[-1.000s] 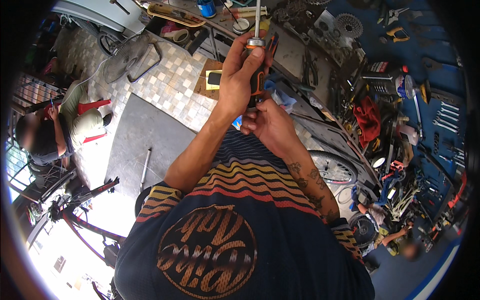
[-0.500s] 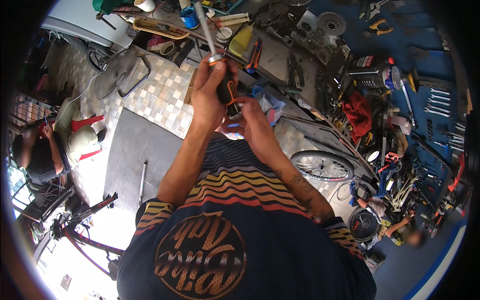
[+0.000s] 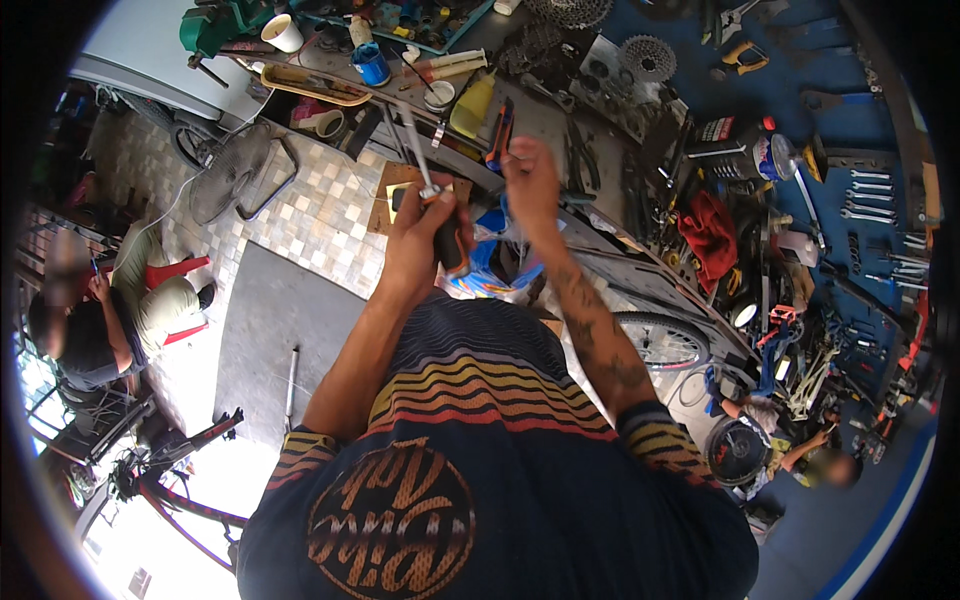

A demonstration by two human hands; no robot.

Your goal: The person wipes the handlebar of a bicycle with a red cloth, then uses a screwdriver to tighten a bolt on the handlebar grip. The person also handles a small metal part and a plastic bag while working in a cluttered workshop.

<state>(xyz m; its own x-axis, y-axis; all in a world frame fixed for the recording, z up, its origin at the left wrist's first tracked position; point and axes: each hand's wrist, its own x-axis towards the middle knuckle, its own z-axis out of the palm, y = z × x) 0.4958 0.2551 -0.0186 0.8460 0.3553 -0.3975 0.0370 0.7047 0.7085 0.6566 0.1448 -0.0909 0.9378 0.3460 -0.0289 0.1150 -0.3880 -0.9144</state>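
My left hand (image 3: 415,235) is closed around the black-and-orange handle of a long-shafted tool (image 3: 454,250), whose metal rod points up past a silver collar toward the bench. My right hand (image 3: 532,195), raised at the bench's front edge, is apart from that tool; its fingertips are curled and blurred, beside an orange-and-dark hand tool (image 3: 500,128) lying on the bench, and whether they touch it I cannot tell. A yellow squeeze bottle (image 3: 470,105) lies just beyond. Below my hands are blue plastic bags (image 3: 485,275) and a brown cardboard piece (image 3: 380,210).
The cluttered workbench (image 3: 610,165) runs diagonally beside a tool wall (image 3: 830,70). A fan (image 3: 225,175) stands on the tiled floor near a grey mat (image 3: 260,330). A seated person (image 3: 90,330) is left, another (image 3: 800,455) lower right. Bicycle parts (image 3: 170,490) and a wheel (image 3: 655,340) surround me.
My right hand has left the handle's lower end and moved up and right to the bench. The tool in my left hand has shifted down and left in the picture.
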